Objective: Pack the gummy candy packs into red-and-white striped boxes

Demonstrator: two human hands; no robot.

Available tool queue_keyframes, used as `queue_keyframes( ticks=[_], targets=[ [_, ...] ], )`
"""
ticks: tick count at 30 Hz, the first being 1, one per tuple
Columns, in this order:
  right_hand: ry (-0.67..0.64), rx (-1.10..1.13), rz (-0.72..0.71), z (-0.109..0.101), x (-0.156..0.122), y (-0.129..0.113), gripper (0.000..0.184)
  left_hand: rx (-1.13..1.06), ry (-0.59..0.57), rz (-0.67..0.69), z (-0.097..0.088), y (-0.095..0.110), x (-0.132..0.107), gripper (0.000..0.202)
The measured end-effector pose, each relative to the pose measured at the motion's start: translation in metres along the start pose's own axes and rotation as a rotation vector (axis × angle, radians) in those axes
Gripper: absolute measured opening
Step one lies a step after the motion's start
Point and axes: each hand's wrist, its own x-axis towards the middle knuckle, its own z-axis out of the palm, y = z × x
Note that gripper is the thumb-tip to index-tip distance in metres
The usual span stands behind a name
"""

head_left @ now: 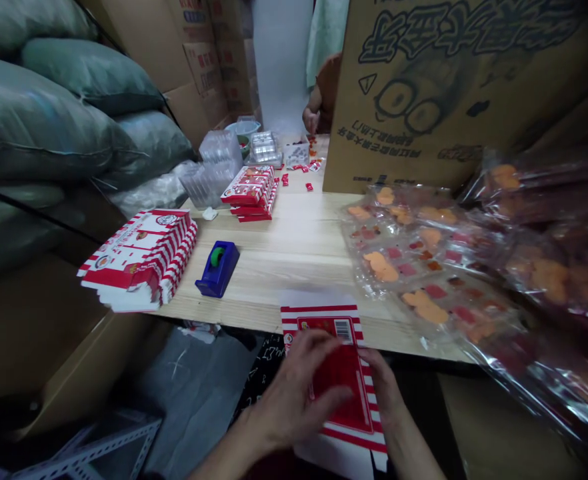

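A flat red-and-white striped carton (pixel 341 363) with a barcode hangs over the near edge of the wooden table (pixel 299 247). My left hand (pixel 294 393) lies on top of its red panel with the fingers curled over it. Along the carton's right edge, my right hand (pixel 384 387) grips it, thumb on top. A stack of the same flat cartons (pixel 141 257) lies at the table's left end. A blue tape dispenser (pixel 218 267) with a green roll sits just right of that stack.
Clear bags of orange and red pieces (pixel 424 267) cover the right side. A big printed cardboard box (pixel 449 87) stands behind them. A second carton stack (pixel 251 193) and clear plastic trays (pixel 219 160) are farther back, where another person's hand (pixel 311 119) works. Grey sacks (pixel 49 113) pile on the left.
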Motion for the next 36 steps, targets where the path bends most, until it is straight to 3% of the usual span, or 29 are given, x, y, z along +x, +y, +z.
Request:
queue_keyframes(
  ticks=[2,4,6,8,12,14,18,22,24,27,30,33,36],
  targets=[
    [-0.049,0.046,0.132,0.002,0.0,0.001,0.028,0.188,0.197,-0.035,-0.005,-0.02,0.008,0.058],
    [-0.057,0.061,0.167,0.005,0.0,0.002,0.031,0.346,0.282,-0.057,-0.011,-0.035,0.015,0.062],
    [-0.089,0.023,0.136,0.008,0.002,0.002,0.038,0.387,0.218,-0.05,-0.018,-0.042,0.02,0.062],
    [-0.169,-0.061,0.1,0.007,0.005,0.001,0.037,0.361,0.126,-0.046,-0.025,-0.043,0.024,0.049],
    [-0.344,-0.245,0.054,0.001,0.013,0.001,0.036,0.309,-0.117,-0.171,-0.044,-0.034,0.029,0.029],
    [-0.317,-0.339,-0.046,0.001,0.011,0.005,0.038,0.301,-0.223,-0.239,-0.054,-0.03,0.03,0.026],
    [-0.112,-0.528,-0.287,0.007,-0.008,0.017,0.041,0.235,-0.308,-0.287,-0.066,-0.028,0.035,0.014],
    [-0.112,-0.606,-0.344,0.012,-0.024,0.021,0.048,0.018,-0.573,-0.18,-0.075,-0.032,0.054,0.003],
    [-0.13,-0.639,-0.362,0.013,-0.024,0.018,0.055,-0.112,-0.693,-0.129,-0.081,-0.031,0.066,0.007],
    [-0.059,-0.709,-0.399,0.013,-0.021,0.011,0.069,-0.236,-0.729,-0.137,-0.092,-0.022,0.082,0.013],
    [-0.022,-0.742,-0.403,0.013,-0.021,0.001,0.075,-0.228,-0.724,-0.152,-0.098,-0.008,0.089,0.019],
    [-0.075,-0.689,-0.355,0.011,-0.025,-0.008,0.078,-0.24,-0.689,-0.109,-0.096,-0.001,0.09,0.02],
    [-0.168,-0.556,-0.293,0.011,-0.028,-0.012,0.109,-0.344,-0.638,-0.076,-0.088,-0.004,0.091,0.016]
  ],
)
